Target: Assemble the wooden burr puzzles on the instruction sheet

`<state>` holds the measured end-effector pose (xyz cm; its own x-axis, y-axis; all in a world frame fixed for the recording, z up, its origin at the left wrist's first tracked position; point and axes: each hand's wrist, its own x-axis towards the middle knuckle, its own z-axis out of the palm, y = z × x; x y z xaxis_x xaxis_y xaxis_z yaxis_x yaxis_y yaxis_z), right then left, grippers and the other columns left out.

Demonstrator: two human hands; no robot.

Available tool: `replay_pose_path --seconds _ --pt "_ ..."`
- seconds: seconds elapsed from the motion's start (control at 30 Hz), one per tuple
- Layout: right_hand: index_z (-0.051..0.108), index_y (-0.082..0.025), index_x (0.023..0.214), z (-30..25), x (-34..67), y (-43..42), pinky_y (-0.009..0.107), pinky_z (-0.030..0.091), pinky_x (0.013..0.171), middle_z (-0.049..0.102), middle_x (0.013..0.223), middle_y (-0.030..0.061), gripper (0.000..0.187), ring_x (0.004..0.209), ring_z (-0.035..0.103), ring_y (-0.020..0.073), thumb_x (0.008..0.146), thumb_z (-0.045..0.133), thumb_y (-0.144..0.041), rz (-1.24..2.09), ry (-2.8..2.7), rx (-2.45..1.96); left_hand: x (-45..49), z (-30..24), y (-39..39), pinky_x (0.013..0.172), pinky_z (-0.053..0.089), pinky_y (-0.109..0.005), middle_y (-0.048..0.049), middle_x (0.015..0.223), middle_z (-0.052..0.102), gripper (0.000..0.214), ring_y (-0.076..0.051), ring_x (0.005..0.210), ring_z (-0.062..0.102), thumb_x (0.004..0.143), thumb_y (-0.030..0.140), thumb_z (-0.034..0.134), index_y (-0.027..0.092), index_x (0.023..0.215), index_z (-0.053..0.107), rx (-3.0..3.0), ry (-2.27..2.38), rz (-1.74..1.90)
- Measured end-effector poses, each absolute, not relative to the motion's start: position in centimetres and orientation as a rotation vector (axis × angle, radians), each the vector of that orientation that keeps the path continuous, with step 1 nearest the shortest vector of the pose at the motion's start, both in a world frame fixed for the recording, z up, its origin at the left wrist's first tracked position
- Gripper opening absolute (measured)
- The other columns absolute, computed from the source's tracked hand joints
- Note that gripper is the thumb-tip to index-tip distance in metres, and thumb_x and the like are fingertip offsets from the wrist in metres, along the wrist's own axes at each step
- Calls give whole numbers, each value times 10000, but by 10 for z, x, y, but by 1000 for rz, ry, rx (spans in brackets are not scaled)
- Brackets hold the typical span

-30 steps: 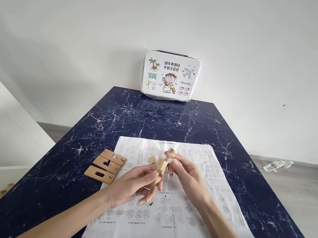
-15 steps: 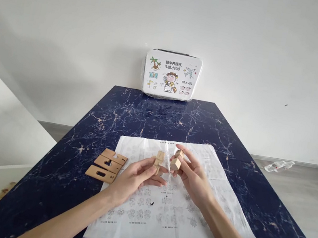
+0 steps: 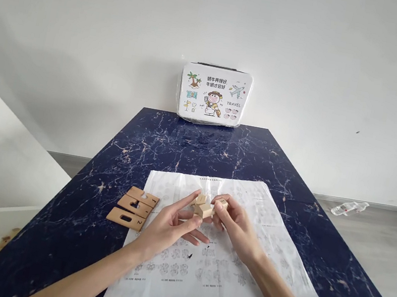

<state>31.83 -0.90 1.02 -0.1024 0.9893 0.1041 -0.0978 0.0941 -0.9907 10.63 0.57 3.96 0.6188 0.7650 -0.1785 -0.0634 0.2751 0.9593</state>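
Note:
Both my hands meet above a white instruction sheet (image 3: 237, 278) on a dark blue marble table (image 3: 147, 134). My left hand (image 3: 169, 225) pinches one small wooden puzzle piece (image 3: 200, 201) between thumb and fingers. My right hand (image 3: 239, 225) grips another wooden piece (image 3: 220, 204). The two pieces touch in the middle, forming a small cluster (image 3: 206, 210). How they interlock is too small to make out.
Three flat numbered wooden pieces (image 3: 132, 207) lie fanned on the table left of the sheet. A white printed case (image 3: 213, 95) stands at the table's far edge against the wall. A clear plastic bottle (image 3: 349, 207) lies on the floor at right.
The two wooden pieces were held apart half a second ago; now my hands have come together and lowered, and the pieces touch.

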Motion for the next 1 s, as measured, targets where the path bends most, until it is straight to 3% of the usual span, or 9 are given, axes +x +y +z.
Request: replay_pose_path --seconds 0.17,0.43,0.6,0.8,1.0 --pt "617 -256 1162 19 319 -11 295 345 564 535 663 -44 377 598 405 152 1016 639 -603 1253 -1294 -1031 105 41 6 819 668 -367 -178 1423 707 869 -275 949 841 1024 400 732 326 1716 212 1202 742 630" --pt "677 -218 1020 16 319 -13 292 329 560 493 679 -42 395 583 381 130 978 690 -611 1294 -1284 -1026 103 40 6 635 670 -310 -199 1443 680 961 -266 830 848 991 351 773 355 1724 152 1271 698 623" --pt "679 -210 969 17 318 -13 297 330 569 540 724 -18 404 598 399 130 969 696 -614 1267 -1297 -1048 102 40 6 618 678 -315 -192 1365 729 1023 -265 801 847 969 349 799 349 1726 111 1272 693 641" --pt "697 -238 1222 12 314 -14 313 370 569 508 689 -29 415 591 421 153 1039 585 -594 1266 -1366 -1050 105 38 6 620 668 -308 -156 1193 791 955 -226 706 826 937 379 828 258 1691 254 1272 777 681" --pt "546 -257 1403 7 310 -16 313 387 571 508 755 -31 427 618 434 157 1095 508 -551 1299 -1455 -982 107 36 6 636 673 -328 -72 1001 800 860 -217 670 804 922 389 835 243 1623 359 1310 831 707"
